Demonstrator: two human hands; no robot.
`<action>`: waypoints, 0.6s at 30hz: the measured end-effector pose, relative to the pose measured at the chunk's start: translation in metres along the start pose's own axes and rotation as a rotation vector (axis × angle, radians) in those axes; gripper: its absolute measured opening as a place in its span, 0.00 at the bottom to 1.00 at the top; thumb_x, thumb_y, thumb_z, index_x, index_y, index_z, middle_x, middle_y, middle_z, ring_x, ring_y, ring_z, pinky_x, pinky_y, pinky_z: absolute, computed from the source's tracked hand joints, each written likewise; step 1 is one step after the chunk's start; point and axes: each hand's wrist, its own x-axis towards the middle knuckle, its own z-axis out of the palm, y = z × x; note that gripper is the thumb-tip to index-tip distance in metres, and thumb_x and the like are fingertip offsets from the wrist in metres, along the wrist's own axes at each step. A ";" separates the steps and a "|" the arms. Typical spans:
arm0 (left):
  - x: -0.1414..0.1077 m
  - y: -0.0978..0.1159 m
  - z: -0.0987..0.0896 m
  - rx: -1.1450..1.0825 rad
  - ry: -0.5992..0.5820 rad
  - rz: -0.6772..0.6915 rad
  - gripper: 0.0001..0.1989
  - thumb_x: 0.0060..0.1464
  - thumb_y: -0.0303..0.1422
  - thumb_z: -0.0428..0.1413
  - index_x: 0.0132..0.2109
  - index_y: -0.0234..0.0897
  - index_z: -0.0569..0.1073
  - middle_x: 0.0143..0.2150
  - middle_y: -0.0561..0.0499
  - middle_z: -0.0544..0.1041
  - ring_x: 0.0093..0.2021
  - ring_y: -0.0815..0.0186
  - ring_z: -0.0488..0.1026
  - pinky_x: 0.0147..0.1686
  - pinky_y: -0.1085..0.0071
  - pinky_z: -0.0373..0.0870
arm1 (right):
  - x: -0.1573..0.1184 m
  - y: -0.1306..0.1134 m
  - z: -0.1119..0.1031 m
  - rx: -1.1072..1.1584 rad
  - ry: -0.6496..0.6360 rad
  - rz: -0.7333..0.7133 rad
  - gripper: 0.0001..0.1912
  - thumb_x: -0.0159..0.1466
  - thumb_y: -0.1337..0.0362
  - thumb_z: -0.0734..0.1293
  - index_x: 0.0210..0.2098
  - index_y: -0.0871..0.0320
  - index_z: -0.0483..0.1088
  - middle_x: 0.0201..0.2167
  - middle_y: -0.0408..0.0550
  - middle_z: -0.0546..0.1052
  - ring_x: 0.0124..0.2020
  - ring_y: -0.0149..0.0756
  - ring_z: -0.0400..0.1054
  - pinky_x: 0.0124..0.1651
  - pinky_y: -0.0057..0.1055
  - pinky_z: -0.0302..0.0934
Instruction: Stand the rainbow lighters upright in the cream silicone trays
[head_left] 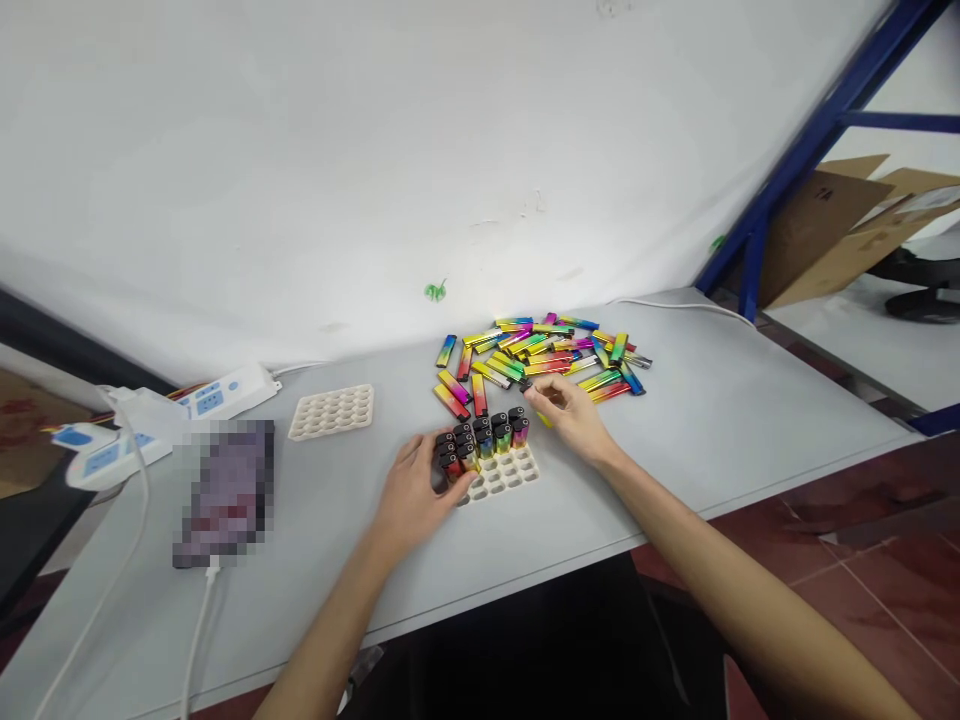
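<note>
A cream tray [499,480] with rows of holes lies on the grey table. Several shiny lighters [484,438] with black tops stand upright in its back and left holes; holes toward the front right show bare. My left hand [416,490] curves round the tray's left end, thumb in front, fingers behind and partly hidden by the lighters. Just beyond the tray's right back corner, my right hand [566,410] pinches a lighter [545,420] between thumb and fingers. Its black top and a bit of yellow body show. Behind lies a loose pile of multicoloured lighters [547,358].
A second cream tray [331,412] lies at left. Beyond it are white power strips [225,390] with cables, and a blurred-out device [229,490] with a white cable. A white wall backs the table; a blue metal frame [795,170] and cardboard boxes [832,230] stand at right.
</note>
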 end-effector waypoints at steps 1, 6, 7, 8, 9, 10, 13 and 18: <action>0.000 0.000 0.000 -0.002 -0.001 0.005 0.25 0.56 0.42 0.59 0.58 0.42 0.64 0.49 0.47 0.75 0.53 0.55 0.72 0.53 0.57 0.70 | -0.003 -0.004 -0.005 -0.073 0.027 -0.044 0.15 0.63 0.50 0.68 0.32 0.57 0.70 0.33 0.45 0.73 0.33 0.34 0.64 0.38 0.31 0.59; 0.000 -0.002 0.002 -0.020 0.007 0.024 0.25 0.56 0.42 0.60 0.58 0.43 0.65 0.50 0.47 0.74 0.53 0.55 0.72 0.53 0.57 0.70 | -0.027 -0.040 -0.029 -0.241 0.169 -0.113 0.12 0.64 0.53 0.68 0.36 0.56 0.72 0.32 0.46 0.75 0.31 0.33 0.66 0.36 0.32 0.62; 0.000 -0.002 0.002 -0.025 0.009 0.030 0.25 0.56 0.41 0.60 0.58 0.43 0.65 0.50 0.47 0.75 0.53 0.55 0.72 0.53 0.58 0.69 | -0.032 -0.049 -0.032 -0.242 0.195 -0.125 0.12 0.64 0.53 0.68 0.39 0.55 0.72 0.34 0.46 0.75 0.31 0.33 0.68 0.36 0.32 0.63; -0.001 -0.002 0.002 -0.029 0.011 0.034 0.25 0.56 0.41 0.60 0.58 0.42 0.65 0.50 0.47 0.75 0.53 0.55 0.72 0.53 0.58 0.69 | -0.037 -0.058 -0.032 -0.240 0.201 -0.145 0.12 0.64 0.54 0.68 0.42 0.55 0.72 0.36 0.46 0.76 0.31 0.34 0.70 0.36 0.32 0.65; -0.001 -0.002 0.002 -0.030 0.011 0.037 0.25 0.56 0.41 0.60 0.58 0.42 0.65 0.50 0.47 0.75 0.53 0.55 0.72 0.53 0.58 0.69 | -0.041 -0.066 -0.031 -0.246 0.187 -0.168 0.13 0.64 0.54 0.68 0.44 0.54 0.72 0.37 0.47 0.77 0.32 0.34 0.71 0.36 0.32 0.66; -0.001 -0.002 0.002 -0.030 0.009 0.039 0.25 0.56 0.41 0.60 0.58 0.42 0.65 0.50 0.47 0.75 0.52 0.55 0.72 0.52 0.59 0.70 | -0.045 -0.072 -0.028 -0.260 0.156 -0.194 0.14 0.64 0.54 0.69 0.45 0.54 0.72 0.38 0.47 0.78 0.32 0.35 0.73 0.35 0.32 0.66; 0.000 -0.002 0.002 -0.023 0.004 0.050 0.25 0.56 0.42 0.60 0.58 0.42 0.64 0.49 0.47 0.75 0.52 0.55 0.72 0.50 0.59 0.70 | -0.053 -0.078 -0.010 -0.360 0.015 -0.249 0.13 0.64 0.55 0.69 0.45 0.53 0.72 0.36 0.47 0.80 0.31 0.35 0.74 0.32 0.30 0.66; 0.000 -0.004 0.002 -0.043 0.015 0.081 0.23 0.56 0.41 0.60 0.56 0.41 0.65 0.48 0.47 0.75 0.52 0.54 0.71 0.50 0.59 0.70 | -0.061 -0.064 0.020 -0.589 -0.143 -0.271 0.08 0.68 0.59 0.66 0.45 0.53 0.72 0.39 0.47 0.81 0.31 0.35 0.74 0.31 0.30 0.63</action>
